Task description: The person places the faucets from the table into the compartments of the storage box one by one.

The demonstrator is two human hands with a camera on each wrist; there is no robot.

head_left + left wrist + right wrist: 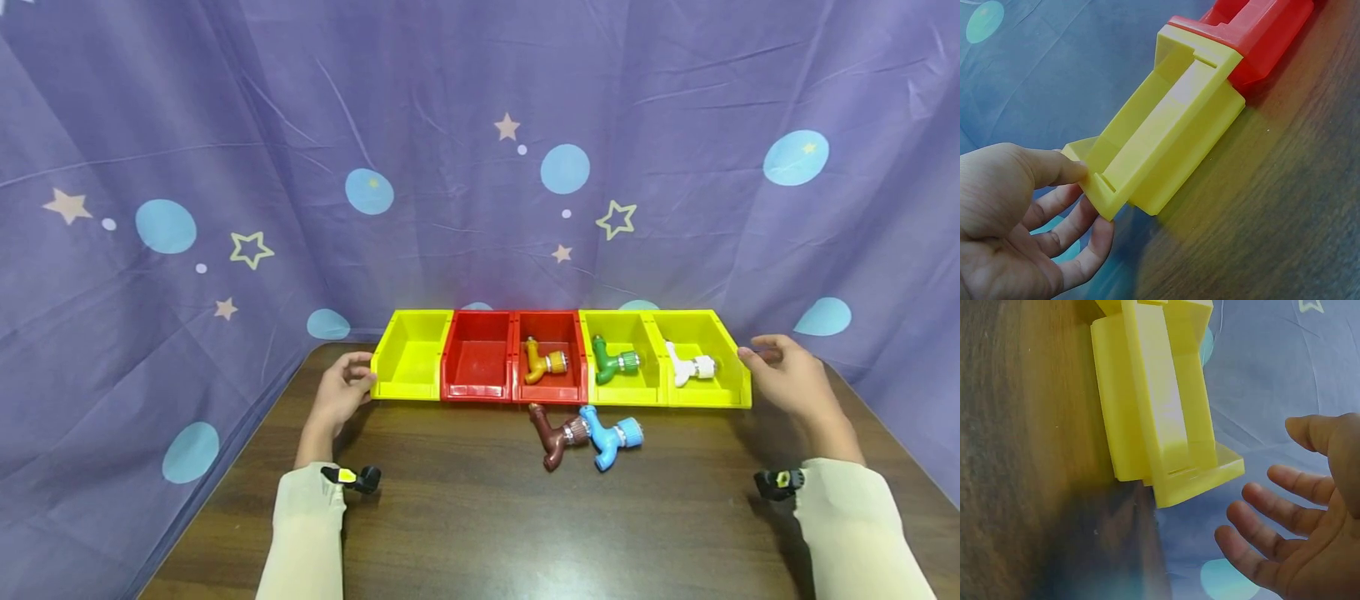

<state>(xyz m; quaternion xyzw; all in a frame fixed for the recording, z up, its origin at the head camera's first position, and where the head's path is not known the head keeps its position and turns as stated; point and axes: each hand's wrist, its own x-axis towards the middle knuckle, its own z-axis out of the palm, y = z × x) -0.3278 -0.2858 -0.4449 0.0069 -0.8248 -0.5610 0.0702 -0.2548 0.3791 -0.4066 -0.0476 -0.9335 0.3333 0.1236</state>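
A row of joined plastic bins stands at the far side of the table. My left hand (342, 390) holds the left end of the leftmost yellow bin (405, 390), and in the left wrist view the thumb (1063, 167) lies on its front corner with curled fingers beneath. Beside the rightmost yellow bin (708, 398) is my right hand (798, 383); its fingers are spread and apart from the bin in the right wrist view. A yellow tap (536, 367), a green tap (604, 368) and a white tap (681, 371) lie in separate bins.
In front of the bins, a brown tap (553, 442) and a blue tap (606, 437) lie side by side on the wooden table (480, 525). Two red bins (477, 392) sit mid-row. A purple curtain (450, 100) hangs right behind the row.
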